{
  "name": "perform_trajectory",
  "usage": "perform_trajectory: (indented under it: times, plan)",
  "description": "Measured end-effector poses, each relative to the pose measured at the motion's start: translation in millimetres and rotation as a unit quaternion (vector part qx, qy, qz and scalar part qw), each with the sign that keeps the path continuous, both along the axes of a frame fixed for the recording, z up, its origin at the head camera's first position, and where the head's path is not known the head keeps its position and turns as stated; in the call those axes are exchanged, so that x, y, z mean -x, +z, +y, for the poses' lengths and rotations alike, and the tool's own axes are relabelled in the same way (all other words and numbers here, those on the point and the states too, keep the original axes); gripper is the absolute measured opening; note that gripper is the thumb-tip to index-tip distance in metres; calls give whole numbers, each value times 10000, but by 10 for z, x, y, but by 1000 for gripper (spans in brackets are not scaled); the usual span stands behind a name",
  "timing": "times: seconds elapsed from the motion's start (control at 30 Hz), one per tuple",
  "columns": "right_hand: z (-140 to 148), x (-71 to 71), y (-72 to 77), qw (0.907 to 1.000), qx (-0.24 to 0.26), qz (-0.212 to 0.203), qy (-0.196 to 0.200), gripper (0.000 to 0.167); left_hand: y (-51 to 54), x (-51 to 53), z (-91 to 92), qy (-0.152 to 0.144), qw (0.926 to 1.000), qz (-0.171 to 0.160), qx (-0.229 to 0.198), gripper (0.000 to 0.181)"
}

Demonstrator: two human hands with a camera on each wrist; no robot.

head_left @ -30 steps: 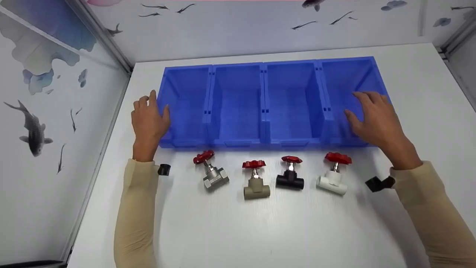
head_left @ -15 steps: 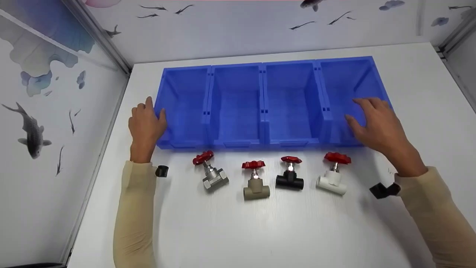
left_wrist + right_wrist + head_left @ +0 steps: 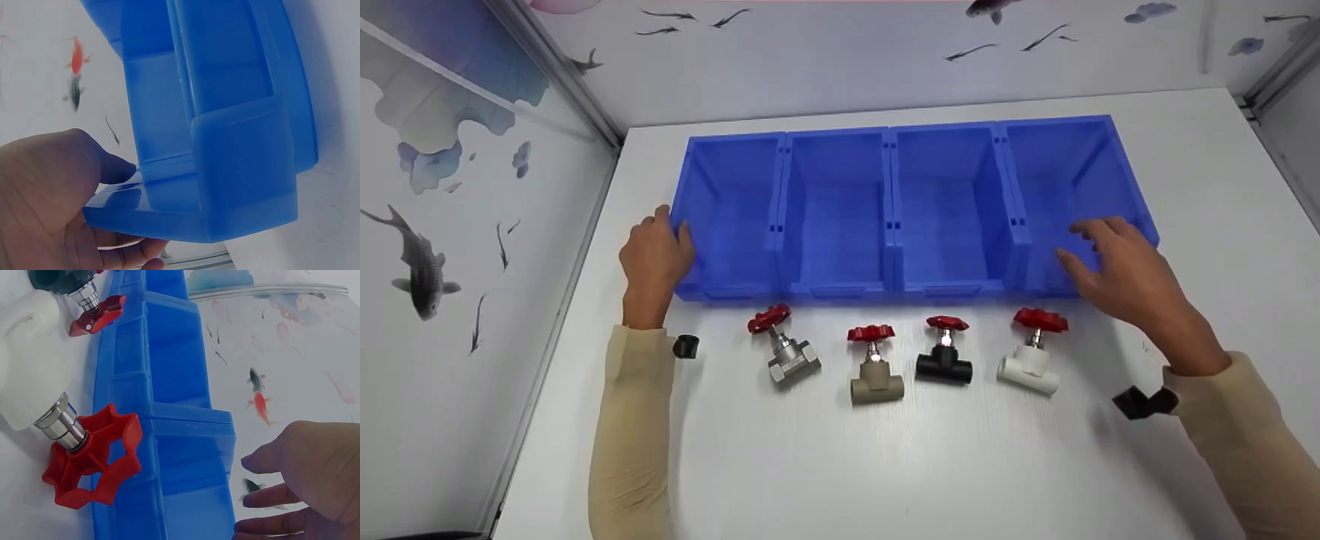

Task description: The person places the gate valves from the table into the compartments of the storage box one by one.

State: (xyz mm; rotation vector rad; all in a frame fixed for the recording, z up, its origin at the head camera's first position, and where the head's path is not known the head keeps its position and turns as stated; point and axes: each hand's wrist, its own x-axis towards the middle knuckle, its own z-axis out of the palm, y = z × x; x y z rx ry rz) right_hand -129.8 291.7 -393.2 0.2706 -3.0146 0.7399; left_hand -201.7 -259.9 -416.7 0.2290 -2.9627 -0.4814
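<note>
- While the left hand (image 3: pixel 656 251) grips the outer wall (image 3: pixel 157 225) at the left end of the row of blue stacking bins (image 3: pixel 952 289), the right hand (image 3: pixel 1132 274) hovers at the row's right end, so the step in hand looks like setting or steadying the bins.
- The left hand has its thumb on the inner side of that wall and its fingers on the outer side, a narrow hold on the plastic.
- The right hand holds nothing: thumb and forefinger stand wide of each other over the row's rightmost bin, and the right wrist view shows a gap between hand and bins.
- My judgement is that the next move calls for easing off the left-hand hold without dragging the row forward, since the handwheels lie just beside its front.
- The row thus spans the space between both hands, touched by the left one only.
- Four red-handwheel valves lie in front of the row, wheels toward it: the silver metal valve (image 3: pixel 791 356) before the first divider, the tan valve (image 3: pixel 876 379) before the second bin, the black valve (image 3: pixel 945 364) before the third, and the white valve (image 3: pixel 1030 367) near the last divider.
- All four sit between the hands from side to side, nearer the person than the row.
</note>
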Motion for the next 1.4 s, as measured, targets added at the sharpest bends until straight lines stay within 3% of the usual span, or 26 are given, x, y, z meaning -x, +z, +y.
perform_trajectory:
  times: [0.3, 0.9, 1.2, 1.4]
  plan:
    - [24, -105, -19, 9994, 11, 209, 267, 31, -23, 10, 12, -1, 10000, 21, 54, 39]
    - [109, -223, -99, 9961, -35, -701, 527, 28, -52, 20, 26, 55, 9996, -264, -18, 40]
    - [158, -261, -173, 9897, 8, -1316, 569, 35, -56, 30, 35, 98, 9994, -308, -80, 37]
    - [157, -300, -186, 9813, -25, -1817, 636, 50, -76, 34, 24, 48, 9996, -256, -47, 36]
